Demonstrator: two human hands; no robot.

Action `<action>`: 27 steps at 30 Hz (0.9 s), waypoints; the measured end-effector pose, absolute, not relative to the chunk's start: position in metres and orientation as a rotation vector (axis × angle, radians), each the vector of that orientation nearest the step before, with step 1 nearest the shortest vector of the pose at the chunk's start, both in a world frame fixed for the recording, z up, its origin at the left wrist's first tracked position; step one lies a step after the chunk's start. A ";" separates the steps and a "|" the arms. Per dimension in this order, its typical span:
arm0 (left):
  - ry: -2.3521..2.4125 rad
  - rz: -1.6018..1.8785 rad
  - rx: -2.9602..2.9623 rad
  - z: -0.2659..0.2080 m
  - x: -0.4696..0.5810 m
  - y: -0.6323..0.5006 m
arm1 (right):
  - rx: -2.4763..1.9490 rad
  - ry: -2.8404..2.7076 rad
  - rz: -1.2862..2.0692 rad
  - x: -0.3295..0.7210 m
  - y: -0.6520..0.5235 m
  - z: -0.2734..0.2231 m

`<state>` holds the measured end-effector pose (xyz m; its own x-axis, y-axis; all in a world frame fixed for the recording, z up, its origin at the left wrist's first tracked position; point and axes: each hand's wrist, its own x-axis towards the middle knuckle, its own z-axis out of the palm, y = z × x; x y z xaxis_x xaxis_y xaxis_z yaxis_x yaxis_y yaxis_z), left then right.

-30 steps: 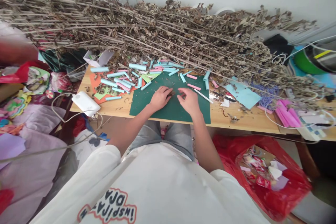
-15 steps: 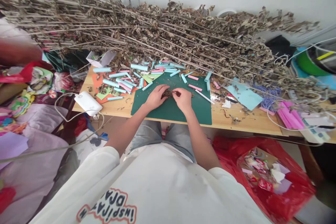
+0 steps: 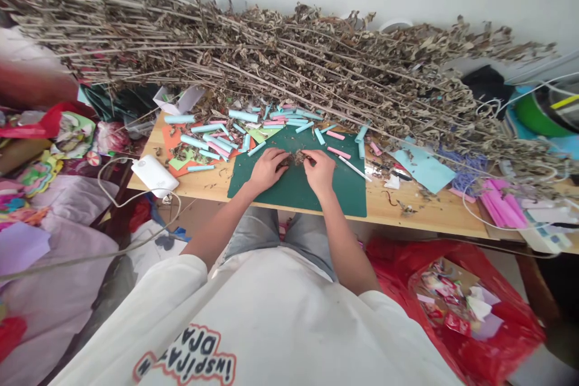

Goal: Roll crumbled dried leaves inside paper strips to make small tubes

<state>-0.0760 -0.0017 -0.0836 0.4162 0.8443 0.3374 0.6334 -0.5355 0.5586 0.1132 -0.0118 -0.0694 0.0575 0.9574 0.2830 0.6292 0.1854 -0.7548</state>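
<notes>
On the dark green cutting mat (image 3: 298, 198) lies a small heap of crumbled dried leaves (image 3: 297, 158), with one of my hands on each side. My left hand (image 3: 268, 170) curls over the heap's left edge, fingers bent round some dried leaves. At the right edge, my right hand (image 3: 320, 170) has its thumb and fingers closed on more of them. The fingertips partly hide what each hand grips. Beside the right hand a thin white stick (image 3: 355, 168) lies slantwise. Rolled paper tubes in blue (image 3: 243, 116) and pink (image 3: 339, 152) are scattered behind the hands.
Long dried leafy stalks (image 3: 271, 54) stretch across the back of the wooden table (image 3: 434, 217). A white power bank (image 3: 154, 176) with a cable sits at the left edge. Blue paper (image 3: 424, 163) lies to the right. Below hangs a red plastic bag (image 3: 393, 259) holding scraps.
My right hand has shifted slightly right, away from the left hand, and more of the leaf heap shows between them. The left hand stays nearly in place. The whole view has shifted a little.
</notes>
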 end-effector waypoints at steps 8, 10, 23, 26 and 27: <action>1.072 1.093 1.868 -0.060 -0.057 -0.001 | -1.399 -1.348 0.783 0.106 -0.016 -0.060; 1.091 1.136 1.618 -0.063 -0.050 0.004 | -1.325 -1.315 0.829 0.102 -0.018 -0.059; 0.988 1.173 0.994 -0.069 -0.037 -0.009 | -1.325 -1.259 0.724 0.091 -0.039 -0.066; 1.021 1.179 0.933 -0.071 -0.036 -0.010 | -1.314 -1.328 0.710 0.093 -0.042 -0.067; 1.034 1.176 0.937 -0.072 -0.035 -0.010 | -1.321 -1.319 0.707 0.093 -0.043 -0.068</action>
